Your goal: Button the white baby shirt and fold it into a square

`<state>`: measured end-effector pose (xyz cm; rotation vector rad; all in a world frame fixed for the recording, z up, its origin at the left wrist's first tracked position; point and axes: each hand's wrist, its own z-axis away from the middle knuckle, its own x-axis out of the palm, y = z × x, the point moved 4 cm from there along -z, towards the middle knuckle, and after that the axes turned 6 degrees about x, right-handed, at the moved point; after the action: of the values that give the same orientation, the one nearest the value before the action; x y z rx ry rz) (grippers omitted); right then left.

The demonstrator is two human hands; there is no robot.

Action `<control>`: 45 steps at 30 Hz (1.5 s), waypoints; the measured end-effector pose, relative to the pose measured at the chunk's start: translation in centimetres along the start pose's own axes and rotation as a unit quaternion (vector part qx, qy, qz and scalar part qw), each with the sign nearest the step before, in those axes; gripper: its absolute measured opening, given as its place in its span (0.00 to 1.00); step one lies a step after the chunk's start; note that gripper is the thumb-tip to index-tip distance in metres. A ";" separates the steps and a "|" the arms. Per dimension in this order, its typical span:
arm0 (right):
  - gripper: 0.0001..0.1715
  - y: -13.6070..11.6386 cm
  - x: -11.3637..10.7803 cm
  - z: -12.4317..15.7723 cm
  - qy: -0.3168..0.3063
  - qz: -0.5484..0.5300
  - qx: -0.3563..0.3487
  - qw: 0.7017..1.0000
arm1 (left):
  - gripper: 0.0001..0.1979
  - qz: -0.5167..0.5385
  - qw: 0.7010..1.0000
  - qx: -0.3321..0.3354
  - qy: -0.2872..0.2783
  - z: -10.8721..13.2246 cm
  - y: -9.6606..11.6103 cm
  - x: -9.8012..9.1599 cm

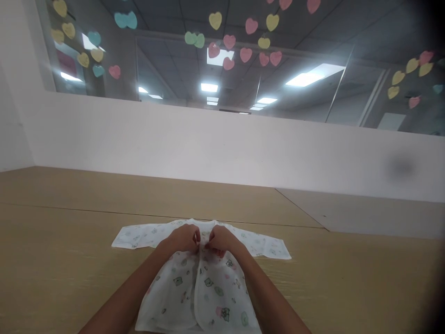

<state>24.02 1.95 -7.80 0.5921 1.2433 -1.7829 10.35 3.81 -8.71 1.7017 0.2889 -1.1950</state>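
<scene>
The left hand [182,238] and right hand [222,240] meet at the collar of a white baby jacket [212,287] printed with small green bears, their fingers [207,247] pinching the edges of its front opening. The jacket lies on a pale wooden bench [69,222], its sleeves [267,246] spread to both sides. Beyond stands a white partition wall [208,148], topped by a glass panel [313,41] stuck with paper hearts [215,21] in pink, yellow and teal.
</scene>
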 end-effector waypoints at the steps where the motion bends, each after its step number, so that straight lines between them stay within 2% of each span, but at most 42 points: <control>1: 0.11 -0.2 -0.2 0.2 0.010 0.014 -0.003 1.000 | 0.10 -0.008 0.999 0.001 -0.031 0.2 0.2 0.0; 3: 0.10 -0.6 -0.3 0.7 -0.005 0.024 -0.014 1.000 | 0.09 0.002 0.993 0.003 -0.114 0.6 0.8 0.2; 5: 0.09 -1.1 0.0 1.3 -0.064 0.023 -0.025 0.997 | 0.11 0.013 0.983 -0.007 -0.181 1.1 1.3 0.2; 8: 0.11 -1.7 0.9 2.2 -0.168 0.043 -0.020 0.985 | 0.11 0.033 0.972 -0.021 -0.233 1.5 1.6 0.1; 11: 0.15 -2.1 1.6 2.8 -0.211 0.067 -0.012 0.975 | 0.12 0.067 0.962 -0.009 -0.264 1.5 1.7 0.2; 14: 0.14 -2.2 1.8 2.9 -0.214 0.065 -0.006 0.975 | 0.12 0.081 0.962 -0.001 -0.259 1.3 1.6 0.3; 18: 0.08 -2.2 1.9 2.8 -0.222 0.078 0.002 0.972 | 0.11 0.068 0.967 -0.014 -0.246 1.4 2.0 0.5; 22: 0.04 -1.9 1.9 2.6 -0.237 0.085 -0.003 0.968 | 0.13 0.060 0.964 -0.019 -0.259 1.7 2.9 0.8; 28: 0.03 -1.5 1.9 2.3 -0.263 0.066 -0.003 0.962 | 0.13 0.022 0.970 0.008 -0.242 1.4 2.9 1.2; 35: 0.03 -1.8 1.3 2.7 -0.255 0.038 -0.009 0.966 | 0.13 0.144 0.952 -0.004 -0.269 1.5 2.0 1.0; 45: 0.03 -2.2 0.6 3.5 -0.239 -0.024 -0.019 0.970 | 0.14 0.266 0.928 -0.022 -0.259 1.3 0.5 1.5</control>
<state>22.13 -1.15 -5.79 0.0935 0.9583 -1.7974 10.69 2.06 -9.65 1.2436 -0.4431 -1.1531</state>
